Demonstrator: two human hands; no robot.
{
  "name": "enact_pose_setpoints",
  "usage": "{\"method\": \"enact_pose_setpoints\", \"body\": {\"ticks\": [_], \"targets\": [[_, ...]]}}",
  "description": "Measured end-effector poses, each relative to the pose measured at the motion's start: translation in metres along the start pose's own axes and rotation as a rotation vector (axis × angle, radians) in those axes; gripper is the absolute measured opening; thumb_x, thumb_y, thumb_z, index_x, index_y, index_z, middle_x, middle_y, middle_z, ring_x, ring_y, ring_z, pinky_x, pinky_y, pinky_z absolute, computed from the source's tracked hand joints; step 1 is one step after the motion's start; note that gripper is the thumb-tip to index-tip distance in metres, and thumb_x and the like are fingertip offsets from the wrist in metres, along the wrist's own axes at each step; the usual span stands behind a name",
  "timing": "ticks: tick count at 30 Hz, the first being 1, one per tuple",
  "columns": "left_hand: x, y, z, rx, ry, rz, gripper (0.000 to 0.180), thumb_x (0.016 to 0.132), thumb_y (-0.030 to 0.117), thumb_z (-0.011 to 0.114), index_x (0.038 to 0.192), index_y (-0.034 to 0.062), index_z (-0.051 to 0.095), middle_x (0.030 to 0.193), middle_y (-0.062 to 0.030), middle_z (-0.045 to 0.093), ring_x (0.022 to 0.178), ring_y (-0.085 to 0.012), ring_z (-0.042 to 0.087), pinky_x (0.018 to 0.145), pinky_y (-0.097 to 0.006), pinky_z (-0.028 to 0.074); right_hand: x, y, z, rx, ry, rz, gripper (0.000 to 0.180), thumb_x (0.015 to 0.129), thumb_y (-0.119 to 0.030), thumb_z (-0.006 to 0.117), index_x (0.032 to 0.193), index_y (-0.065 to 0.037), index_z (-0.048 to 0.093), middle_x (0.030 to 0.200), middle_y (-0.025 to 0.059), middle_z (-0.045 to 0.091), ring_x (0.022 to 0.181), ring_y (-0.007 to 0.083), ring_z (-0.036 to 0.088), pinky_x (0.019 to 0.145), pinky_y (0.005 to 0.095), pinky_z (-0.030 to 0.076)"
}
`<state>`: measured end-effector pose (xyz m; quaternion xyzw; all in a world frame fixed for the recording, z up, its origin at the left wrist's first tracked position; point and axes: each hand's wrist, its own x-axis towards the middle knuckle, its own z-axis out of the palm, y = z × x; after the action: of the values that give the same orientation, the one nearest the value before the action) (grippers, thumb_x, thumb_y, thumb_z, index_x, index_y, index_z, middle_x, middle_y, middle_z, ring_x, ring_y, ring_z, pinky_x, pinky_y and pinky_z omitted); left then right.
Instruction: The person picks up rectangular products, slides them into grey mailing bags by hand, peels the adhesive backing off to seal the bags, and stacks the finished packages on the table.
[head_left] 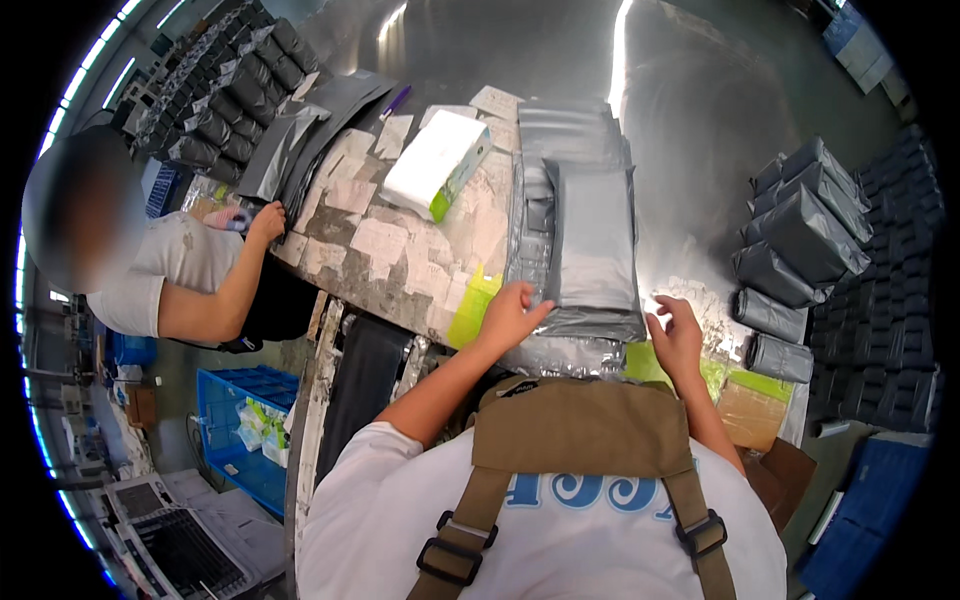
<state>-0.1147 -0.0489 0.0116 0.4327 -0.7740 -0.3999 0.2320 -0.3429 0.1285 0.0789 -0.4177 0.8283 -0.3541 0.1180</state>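
Observation:
In front of me lies a stack of flat grey plastic mailing bags, with a smaller folded one on top. My left hand is at the stack's near left corner, fingers loosely bent and apart, fingertips touching the plastic or just over it. To the right of the near right corner, my right hand hovers with its fingers spread and nothing in them. Beyond my left hand a white soft pack with green sides, like a tissue pack, rests on the paper-patched tabletop.
At left, a co-worker's hand touches more grey bags. Wrapped grey parcels stand on the right of the metal table, with piles behind. A purple pen lies farther off. A blue crate is lower left, a cardboard box near right.

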Motion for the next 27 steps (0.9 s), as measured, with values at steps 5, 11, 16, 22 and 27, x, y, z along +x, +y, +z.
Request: {"method": "enact_pose_setpoints", "body": {"ticks": [5, 11, 16, 22, 27], "targets": [[0.005, -0.002, 0.012, -0.038, -0.346, -0.234, 0.018, 0.082, 0.016, 0.073, 0.079, -0.0004, 0.065, 0.068, -0.0061, 0.064, 0.056, -0.0122, 0.054, 0.055, -0.029, 0.044, -0.006, -0.056, 0.061, 0.045, -0.178, -0.529, 0.015, 0.077, -0.008, 0.073, 0.092, -0.009, 0.070, 0.083, 0.0045, 0.061, 0.070, 0.0236, 0.061, 0.060, 0.0344, 0.049], [-0.007, -0.026, 0.023, -0.421, -0.051, -0.317, 0.017, 0.090, 0.013, 0.063, 0.078, 0.0001, 0.065, 0.064, 0.0022, 0.058, 0.055, -0.0054, 0.047, 0.049, -0.024, 0.037, -0.004, -0.067, 0.105, -0.043, -0.220, -0.662, 0.023, 0.070, -0.013, 0.077, 0.091, -0.009, 0.070, 0.086, 0.0029, 0.060, 0.075, 0.0241, 0.062, 0.062, 0.0361, 0.050], [-0.002, -0.020, 0.013, -0.393, -0.087, -0.372, 0.020, 0.091, 0.015, 0.063, 0.076, 0.0021, 0.065, 0.063, 0.0018, 0.056, 0.054, -0.0061, 0.048, 0.047, -0.025, 0.042, -0.008, -0.070, 0.115, -0.064, -0.118, -0.729, 0.019, 0.067, -0.012, 0.076, 0.083, -0.012, 0.067, 0.084, 0.0018, 0.057, 0.077, 0.0205, 0.059, 0.061, 0.0338, 0.048], [0.002, -0.005, -0.008, -0.545, -0.064, -0.553, 0.022, 0.091, 0.020, 0.065, 0.074, 0.0044, 0.064, 0.061, 0.0038, 0.052, 0.052, -0.0064, 0.049, 0.046, -0.025, 0.046, -0.028, -0.050, 0.076, 0.071, -0.153, -0.798, 0.018, 0.068, -0.005, 0.074, 0.081, -0.010, 0.063, 0.080, 0.0043, 0.057, 0.072, 0.0244, 0.057, 0.059, 0.0340, 0.046], [0.003, -0.011, -0.021, -0.507, -0.161, -0.525, 0.019, 0.092, 0.020, 0.064, 0.083, 0.0032, 0.066, 0.067, 0.0026, 0.056, 0.055, -0.0077, 0.051, 0.049, -0.025, 0.047, -0.105, 0.060, -0.059, 0.282, -0.061, 0.104, 0.010, 0.080, 0.001, 0.069, 0.084, -0.003, 0.060, 0.077, 0.0064, 0.057, 0.072, 0.0165, 0.054, 0.066, 0.0276, 0.044]]}}
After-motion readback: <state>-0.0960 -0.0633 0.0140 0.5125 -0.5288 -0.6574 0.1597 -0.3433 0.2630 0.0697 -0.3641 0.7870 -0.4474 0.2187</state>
